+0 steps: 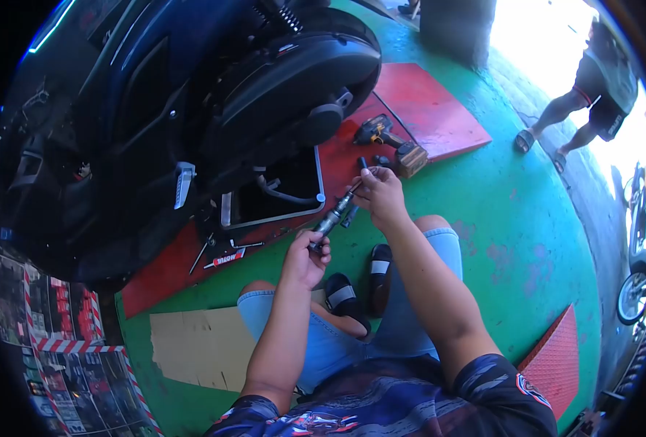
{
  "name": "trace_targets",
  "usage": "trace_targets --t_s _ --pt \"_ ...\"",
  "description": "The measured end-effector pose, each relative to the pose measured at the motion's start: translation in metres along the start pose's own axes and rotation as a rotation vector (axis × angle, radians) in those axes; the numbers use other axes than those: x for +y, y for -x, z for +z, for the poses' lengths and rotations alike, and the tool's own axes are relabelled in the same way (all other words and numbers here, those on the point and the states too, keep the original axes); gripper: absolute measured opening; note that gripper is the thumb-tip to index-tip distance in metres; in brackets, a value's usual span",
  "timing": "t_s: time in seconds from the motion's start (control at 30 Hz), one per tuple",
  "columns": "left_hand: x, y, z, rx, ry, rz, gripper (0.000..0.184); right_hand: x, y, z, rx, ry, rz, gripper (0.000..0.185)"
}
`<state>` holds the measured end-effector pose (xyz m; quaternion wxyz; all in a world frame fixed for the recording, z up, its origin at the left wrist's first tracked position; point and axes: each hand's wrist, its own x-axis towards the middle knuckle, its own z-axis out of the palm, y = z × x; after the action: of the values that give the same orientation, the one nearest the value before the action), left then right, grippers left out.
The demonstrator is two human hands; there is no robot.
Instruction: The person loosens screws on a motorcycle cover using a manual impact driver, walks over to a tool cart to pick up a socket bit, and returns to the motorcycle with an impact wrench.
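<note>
Head view, tool: one metallic hand tool (332, 221) between the two hands, long axis slanting from lower left to upper right.
Left hand (308, 256): curled closed around its thicker, nearer end.
Right hand (378, 193): fingertips pinched at its thin far end.
Counts: one cordless driver (375, 132), one tray (319, 175), one scooter (286, 87).

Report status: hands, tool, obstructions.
Left hand gripping metal tool. Right hand at its tip. Cordless power tool lying beyond right hand, not between the hands.
</note>
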<state>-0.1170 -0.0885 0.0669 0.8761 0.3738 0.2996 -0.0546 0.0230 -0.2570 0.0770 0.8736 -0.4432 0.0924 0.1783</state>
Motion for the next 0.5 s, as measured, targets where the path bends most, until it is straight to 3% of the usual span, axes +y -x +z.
trace_targets --t_s 0.5 --pt "-0.024 0.017 0.050 -0.046 0.004 0.219 0.025 -0.049 0.010 -0.012 0.011 0.188 -0.109 0.024"
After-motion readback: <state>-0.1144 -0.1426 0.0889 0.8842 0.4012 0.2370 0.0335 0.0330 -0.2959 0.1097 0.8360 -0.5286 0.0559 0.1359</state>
